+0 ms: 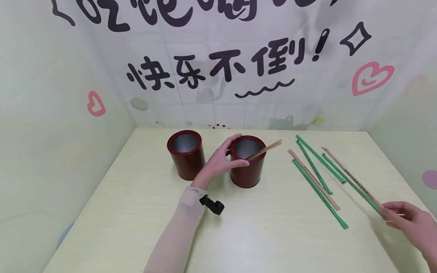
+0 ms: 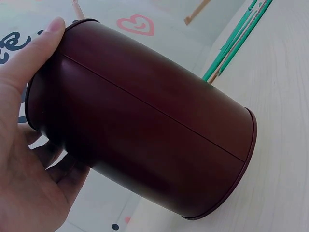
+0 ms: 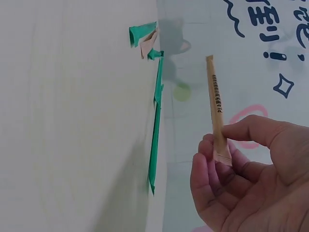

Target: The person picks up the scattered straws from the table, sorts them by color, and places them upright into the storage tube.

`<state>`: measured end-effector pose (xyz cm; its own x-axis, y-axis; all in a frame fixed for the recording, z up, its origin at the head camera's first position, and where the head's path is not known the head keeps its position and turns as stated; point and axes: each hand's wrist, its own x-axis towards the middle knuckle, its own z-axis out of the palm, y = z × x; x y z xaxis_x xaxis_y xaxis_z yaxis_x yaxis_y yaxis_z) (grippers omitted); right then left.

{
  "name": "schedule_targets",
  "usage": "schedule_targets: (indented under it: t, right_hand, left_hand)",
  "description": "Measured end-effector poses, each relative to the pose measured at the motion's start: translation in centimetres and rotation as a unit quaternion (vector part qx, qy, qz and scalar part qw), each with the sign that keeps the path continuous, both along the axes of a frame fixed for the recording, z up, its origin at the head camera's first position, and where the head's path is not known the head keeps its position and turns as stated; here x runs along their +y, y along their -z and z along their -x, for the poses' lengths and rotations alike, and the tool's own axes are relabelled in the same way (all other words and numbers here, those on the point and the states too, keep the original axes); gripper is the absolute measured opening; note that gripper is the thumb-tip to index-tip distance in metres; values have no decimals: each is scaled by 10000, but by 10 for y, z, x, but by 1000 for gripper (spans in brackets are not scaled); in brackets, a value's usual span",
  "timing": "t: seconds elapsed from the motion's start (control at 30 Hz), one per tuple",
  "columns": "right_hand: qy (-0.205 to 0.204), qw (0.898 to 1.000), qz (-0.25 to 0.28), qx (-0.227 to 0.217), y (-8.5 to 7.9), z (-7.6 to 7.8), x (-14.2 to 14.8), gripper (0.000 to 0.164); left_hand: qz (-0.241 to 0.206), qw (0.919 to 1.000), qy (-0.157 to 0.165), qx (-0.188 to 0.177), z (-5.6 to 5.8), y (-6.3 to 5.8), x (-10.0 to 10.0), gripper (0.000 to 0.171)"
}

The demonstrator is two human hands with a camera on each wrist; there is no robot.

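Observation:
My left hand [image 1: 218,163] grips a dark red can [image 1: 246,176] near its top, thumb on the near side of the rim and fingers around the far side. One brown paper-wrapped straw [image 1: 272,146] leans out of this can over the right rim. At the right, my right hand [image 1: 411,225] pinches another brown paper-wrapped straw [image 3: 216,96] by its near end, between thumb and fingers. In the right wrist view its printed length points up, away from the palm. From the head, the held straw runs close along a green wrapped straw on the table.
A second dark red can [image 1: 189,167] stands open-topped left of the gripped one. Several green wrapped straws [image 1: 319,193] and a brown one [image 1: 315,180] lie slantwise on the pale table [image 1: 259,231]. Behind is a printed wall sheet [image 1: 211,113], with side walls at both edges.

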<state>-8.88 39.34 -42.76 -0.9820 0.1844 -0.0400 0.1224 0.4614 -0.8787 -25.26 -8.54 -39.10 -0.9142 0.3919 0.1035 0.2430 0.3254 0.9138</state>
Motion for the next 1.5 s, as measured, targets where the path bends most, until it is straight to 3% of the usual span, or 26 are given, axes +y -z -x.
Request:
schedule_targets:
  t: [0.07,0.2,0.33,0.47,0.77,0.87,1.2,1.5]
  right_hand:
    - [7,9949,890,474,2,1,1,43]
    - [-108,9641,2307,1308,6,6,5,41]
    - [-242,9398,2861,1852,3,13,2,40]
    - [-443,9199,3289,2088,-12,15,-11,40]
    - [-543,8955,3728,2369,-29,21,-27,39]
    - [-488,8893,3831,2450,-31,23,-29,37]
    - [-474,8842,3807,2666,-39,28,-36,36]
    - [-440,8871,3736,2676,-50,32,-43,32]
  left_hand:
    - [-1,10000,8,-20,1,0,0,88]
    - [14,10000,0,-53,1,0,0,88]
    - [-10,10000,6,-44,1,-2,0,88]
    - [-26,10000,17,-32,1,-3,0,88]
    - [23,10000,-24,-76,2,-4,1,88]
    - [5,10000,-14,-89,2,-3,1,87]
    - [-9,10000,-11,-96,2,-1,0,87]
    - [-14,10000,25,-61,1,0,-1,87]
